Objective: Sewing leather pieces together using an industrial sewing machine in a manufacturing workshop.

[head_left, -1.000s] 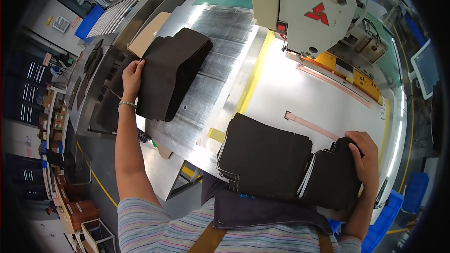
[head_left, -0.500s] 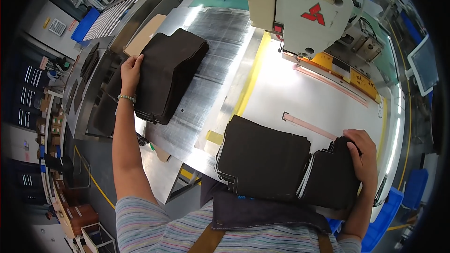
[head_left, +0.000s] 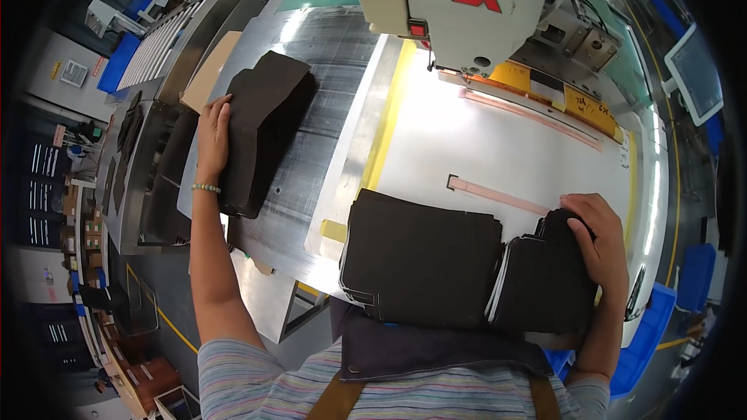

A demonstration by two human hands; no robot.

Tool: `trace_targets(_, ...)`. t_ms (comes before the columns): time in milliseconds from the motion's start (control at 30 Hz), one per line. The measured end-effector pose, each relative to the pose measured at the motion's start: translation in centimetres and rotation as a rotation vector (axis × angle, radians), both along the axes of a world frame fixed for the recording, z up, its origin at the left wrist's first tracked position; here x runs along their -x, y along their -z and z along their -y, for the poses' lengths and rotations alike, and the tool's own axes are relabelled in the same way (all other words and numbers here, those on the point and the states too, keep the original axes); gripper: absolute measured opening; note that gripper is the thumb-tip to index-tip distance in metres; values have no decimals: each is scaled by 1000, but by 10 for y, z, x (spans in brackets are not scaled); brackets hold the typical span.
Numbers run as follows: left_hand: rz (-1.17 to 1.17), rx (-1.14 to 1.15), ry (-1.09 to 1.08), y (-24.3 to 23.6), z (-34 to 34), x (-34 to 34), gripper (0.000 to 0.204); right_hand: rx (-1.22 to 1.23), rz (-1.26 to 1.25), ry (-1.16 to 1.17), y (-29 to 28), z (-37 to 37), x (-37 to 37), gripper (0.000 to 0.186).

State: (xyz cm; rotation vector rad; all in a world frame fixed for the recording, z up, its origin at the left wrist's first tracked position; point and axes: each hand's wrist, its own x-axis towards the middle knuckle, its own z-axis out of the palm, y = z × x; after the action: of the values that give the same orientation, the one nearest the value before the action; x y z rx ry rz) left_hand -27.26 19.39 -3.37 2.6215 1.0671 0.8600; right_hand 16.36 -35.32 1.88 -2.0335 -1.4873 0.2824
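My left hand (head_left: 214, 136) holds the left edge of a tall stack of dark fabric pieces (head_left: 261, 109); its thumb side shows and some fingertips are hidden behind the stack. The stack lies on the metal plate (head_left: 334, 85) of a machine table, its upper face bent. My right hand (head_left: 597, 237) grips the right end of a smaller stack of black pieces (head_left: 537, 288), thumb on top, fingers over the far edge. Close beside it, to the left, lies a wider stack of black pieces (head_left: 420, 257) with pale edges showing at its sides.
A white machine head (head_left: 467, 15) with a red emblem stands over the white work surface (head_left: 428, 132). Pink strips (head_left: 498, 193) and yellow tape (head_left: 389, 124) mark that surface. A cardboard sheet (head_left: 210, 70) sits behind the left stack, a screen (head_left: 692, 74) at far right, a blue bin (head_left: 646, 342) at lower right.
The view has shifted slightly, moving the scene leftward. My left hand lies flatter along its stack, whose top now looks narrower and more bent. My right hand stays on the small stack.
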Motion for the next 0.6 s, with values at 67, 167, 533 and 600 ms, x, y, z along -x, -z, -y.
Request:
trace_targets(67,-10,21,-56,2,0,-1,47,-5,-2,-14,1,-1,-1,26)
trace_targets(167,-29,44,-104,5,-6,3,47,-18,-19,-9,3,1,-1,27)
trace_targets(533,-199,-152,243,-68,77,-78,28,-10,-21,-2,3,5,-2,26)
trace_targets(600,-487,-198,375,-72,85,-93,25,-13,-37,-4,3,4,-2,26)
